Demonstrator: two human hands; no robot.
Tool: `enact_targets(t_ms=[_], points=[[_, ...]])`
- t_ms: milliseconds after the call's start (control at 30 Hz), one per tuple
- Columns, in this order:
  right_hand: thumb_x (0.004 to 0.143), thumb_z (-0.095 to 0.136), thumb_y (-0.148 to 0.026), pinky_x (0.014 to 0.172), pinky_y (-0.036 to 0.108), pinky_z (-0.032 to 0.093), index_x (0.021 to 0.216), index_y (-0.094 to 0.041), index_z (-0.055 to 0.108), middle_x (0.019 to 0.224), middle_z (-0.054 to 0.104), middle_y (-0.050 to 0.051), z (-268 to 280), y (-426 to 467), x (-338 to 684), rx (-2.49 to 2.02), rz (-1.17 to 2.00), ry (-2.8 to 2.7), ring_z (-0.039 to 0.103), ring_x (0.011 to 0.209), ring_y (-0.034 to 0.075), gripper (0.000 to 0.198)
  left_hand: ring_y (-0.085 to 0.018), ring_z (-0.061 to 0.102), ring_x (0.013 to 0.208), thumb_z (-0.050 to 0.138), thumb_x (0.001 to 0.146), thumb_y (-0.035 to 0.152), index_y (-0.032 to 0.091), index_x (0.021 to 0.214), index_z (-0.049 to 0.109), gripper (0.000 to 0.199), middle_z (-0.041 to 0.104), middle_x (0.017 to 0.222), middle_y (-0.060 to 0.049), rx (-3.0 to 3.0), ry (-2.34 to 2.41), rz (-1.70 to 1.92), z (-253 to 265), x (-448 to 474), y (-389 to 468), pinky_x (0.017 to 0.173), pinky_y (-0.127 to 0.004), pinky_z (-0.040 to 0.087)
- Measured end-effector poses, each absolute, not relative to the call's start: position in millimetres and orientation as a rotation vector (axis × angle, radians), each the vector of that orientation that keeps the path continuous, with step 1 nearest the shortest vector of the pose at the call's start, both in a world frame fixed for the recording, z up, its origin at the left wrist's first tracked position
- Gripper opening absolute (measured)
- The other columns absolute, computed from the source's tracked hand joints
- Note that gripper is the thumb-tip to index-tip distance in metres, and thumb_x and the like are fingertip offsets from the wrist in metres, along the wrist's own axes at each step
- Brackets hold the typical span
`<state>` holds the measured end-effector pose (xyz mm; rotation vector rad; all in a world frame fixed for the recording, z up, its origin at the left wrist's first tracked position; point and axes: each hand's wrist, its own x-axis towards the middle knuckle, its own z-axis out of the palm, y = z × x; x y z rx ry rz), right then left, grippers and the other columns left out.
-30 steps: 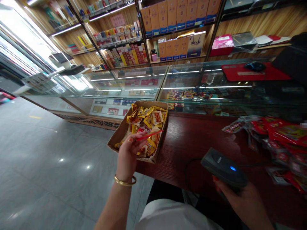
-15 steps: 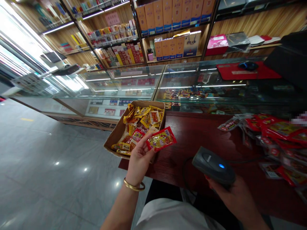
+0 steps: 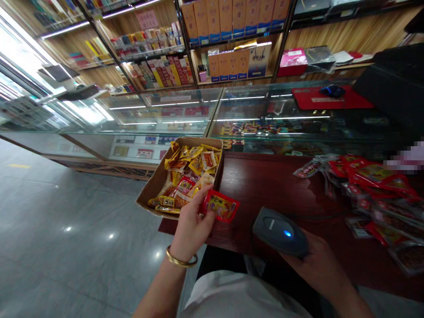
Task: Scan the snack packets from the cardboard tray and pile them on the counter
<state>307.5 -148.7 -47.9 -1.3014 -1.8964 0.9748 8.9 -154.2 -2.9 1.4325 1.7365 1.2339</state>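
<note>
Head view, lower centre: left grip (image 3: 194, 227) pinches one packet (image 3: 221, 206) above tabletop edge (image 3: 228, 245); right grip (image 3: 316, 260) wraps one scanner (image 3: 278, 232), gap between.

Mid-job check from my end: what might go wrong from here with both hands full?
1. The left hand pinches the glossy red-and-yellow plastic packet by one end, so it might slip.
2. The open brown cardboard box sits at the dark red wooden table's left edge; a nudge might knock it off.
3. The right hand holds the dark grey handheld scanner near the front edge; a loosened grip might drop it.
</note>
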Motion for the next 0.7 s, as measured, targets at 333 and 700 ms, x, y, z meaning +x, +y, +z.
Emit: enact_targets(t_ms=[333, 700], points=[[0.077, 0.067, -0.02, 0.077, 0.03, 0.061, 0.1, -0.023, 0.08, 0.099, 0.084, 0.005, -51.5, -150.8, 304.5, -1.278, 1.052, -1.964, 0.079, 0.086, 0.025, 0.026, -0.025, 0.063, 0.131, 0.055, 0.076, 0.011, 0.02, 0.144, 0.061, 0.069, 0.068, 0.14, -0.007, 1.583, 1.813, 1.096, -0.5, 11.1, -150.9, 0.12, -0.042, 0.042], [0.079, 0.073, -0.025, 0.077, 0.029, 0.062, 0.098, -0.022, 0.082, 0.094, 0.085, 0.005, -47.6, -155.0, 314.4, -1.309, 0.94, -1.738, 0.08, 0.082, 0.024, 0.021, -0.023, 0.069, 0.119, 0.07, 0.078, 0.021, 0.02, 0.145, 0.054, 0.069, 0.072, 0.13, -0.009, 1.177, 1.433, 1.299, -15.8, 40.0, -121.4, 0.105, -0.038, 0.054]])
